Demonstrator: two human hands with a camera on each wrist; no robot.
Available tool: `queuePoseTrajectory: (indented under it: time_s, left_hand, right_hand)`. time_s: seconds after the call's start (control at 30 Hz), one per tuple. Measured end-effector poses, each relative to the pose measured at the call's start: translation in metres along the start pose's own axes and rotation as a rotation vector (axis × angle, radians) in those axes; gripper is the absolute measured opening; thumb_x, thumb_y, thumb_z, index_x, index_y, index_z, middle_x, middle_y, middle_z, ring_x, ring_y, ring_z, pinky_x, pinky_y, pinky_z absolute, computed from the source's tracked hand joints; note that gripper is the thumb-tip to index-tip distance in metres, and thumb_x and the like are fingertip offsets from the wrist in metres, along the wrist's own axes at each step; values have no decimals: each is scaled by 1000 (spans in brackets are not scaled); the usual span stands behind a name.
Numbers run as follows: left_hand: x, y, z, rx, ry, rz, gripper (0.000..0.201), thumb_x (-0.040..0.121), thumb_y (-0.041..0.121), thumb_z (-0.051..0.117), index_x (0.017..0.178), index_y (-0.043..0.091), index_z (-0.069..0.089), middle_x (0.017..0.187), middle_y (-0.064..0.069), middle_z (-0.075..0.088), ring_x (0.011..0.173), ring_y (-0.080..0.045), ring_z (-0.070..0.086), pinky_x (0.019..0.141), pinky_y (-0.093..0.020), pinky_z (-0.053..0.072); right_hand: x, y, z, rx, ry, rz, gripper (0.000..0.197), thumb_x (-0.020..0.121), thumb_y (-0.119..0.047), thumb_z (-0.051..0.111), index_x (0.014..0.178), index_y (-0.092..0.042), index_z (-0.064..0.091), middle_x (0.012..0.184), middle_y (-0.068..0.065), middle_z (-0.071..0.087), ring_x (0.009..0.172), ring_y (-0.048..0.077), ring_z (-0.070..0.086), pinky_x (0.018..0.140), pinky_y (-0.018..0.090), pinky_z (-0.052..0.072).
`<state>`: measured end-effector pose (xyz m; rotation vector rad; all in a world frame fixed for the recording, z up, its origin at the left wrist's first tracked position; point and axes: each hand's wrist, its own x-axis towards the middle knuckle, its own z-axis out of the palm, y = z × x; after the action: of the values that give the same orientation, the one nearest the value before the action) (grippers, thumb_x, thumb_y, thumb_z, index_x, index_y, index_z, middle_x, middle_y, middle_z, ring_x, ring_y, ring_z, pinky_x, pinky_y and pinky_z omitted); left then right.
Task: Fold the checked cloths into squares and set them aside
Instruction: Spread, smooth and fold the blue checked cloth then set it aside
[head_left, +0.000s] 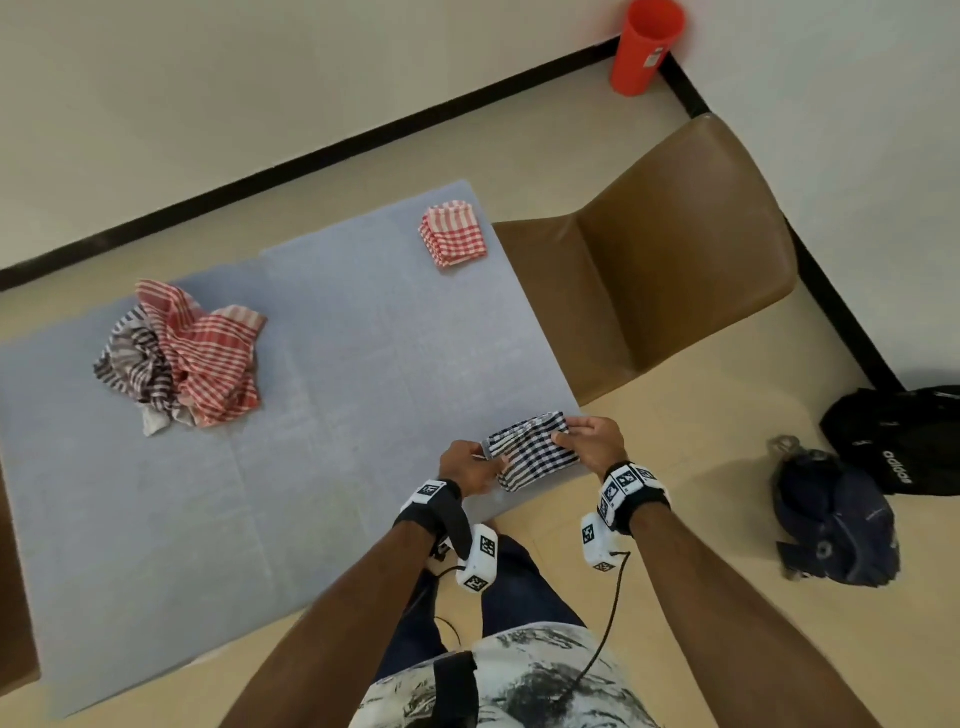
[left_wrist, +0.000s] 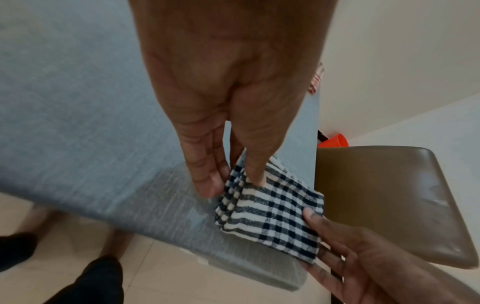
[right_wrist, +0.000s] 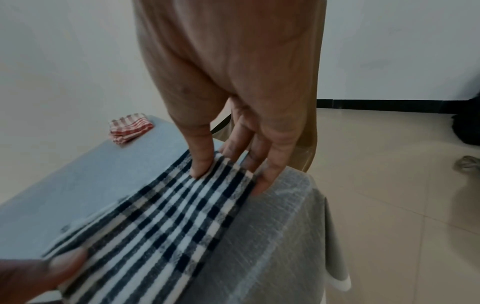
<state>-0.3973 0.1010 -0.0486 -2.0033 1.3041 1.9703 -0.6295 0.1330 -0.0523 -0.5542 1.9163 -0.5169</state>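
A black-and-white checked cloth (head_left: 535, 451), folded small, lies at the near right corner of the grey-blue covered table (head_left: 322, 395). My left hand (head_left: 498, 462) pinches its left edge, with the thumb (left_wrist: 255, 174) on top and the fingers (left_wrist: 207, 183) at the stacked layers. My right hand (head_left: 563, 434) pinches the right edge, its thumb (right_wrist: 200, 166) pressing on top and its fingers (right_wrist: 259, 183) reaching past and under the edge. A folded red checked cloth (head_left: 453, 234) sits at the far right corner. A crumpled pile of red and dark checked cloths (head_left: 182, 353) lies at the left.
A brown chair (head_left: 675, 249) stands close against the table's right side. A red cup (head_left: 647, 47) stands in the room corner. Dark bags (head_left: 836, 519) lie on the floor at the right. My legs are at the table's near edge.
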Motion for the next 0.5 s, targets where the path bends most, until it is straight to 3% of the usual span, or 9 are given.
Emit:
queuePoseTrajectory:
  time_s: [0.1, 0.17, 0.3, 0.4, 0.5]
  left_hand:
    - [9, -3, 18, 121, 57, 8, 38, 84, 38, 82, 104, 7, 77, 105, -11, 78, 92, -25, 74, 85, -38, 62]
    - [10, -3, 26, 182, 115, 5, 35, 85, 37, 80, 99, 4, 78, 98, -9, 77, 84, -19, 69, 74, -28, 54]
    - [10, -1, 32, 139, 225, -15, 29, 81, 34, 85, 78, 5, 78, 76, -6, 74, 64, -14, 63, 63, -28, 54]
    - [10, -1, 35, 80, 297, -20, 38, 78, 28, 90, 55, 15, 61, 55, 2, 60, 46, -8, 51, 49, -21, 43]
    - [11, 1, 39, 35, 343, 1, 38, 75, 23, 91, 58, 16, 58, 58, 1, 60, 48, -9, 51, 54, -25, 44]
  right_hand:
    - [10, 1, 0, -114, 85, -25, 38, 74, -16, 89, 109, -7, 77, 106, 11, 78, 95, 24, 73, 90, 33, 58]
    - [12, 0, 2, -171, 113, -43, 37, 72, -18, 91, 104, -6, 78, 101, 10, 79, 88, 22, 72, 82, 29, 57]
    - [10, -3, 2, -257, 203, -92, 30, 68, -22, 94, 87, -10, 75, 86, 6, 75, 75, 21, 69, 72, 29, 56]
    - [6, -1, -2, -322, 234, -60, 29, 69, -32, 93, 76, -16, 69, 77, 0, 70, 71, 21, 66, 67, 29, 51]
    - [7, 1, -3, -331, 224, -57, 30, 70, -36, 92, 73, -16, 70, 74, -1, 70, 70, 22, 67, 68, 33, 56]
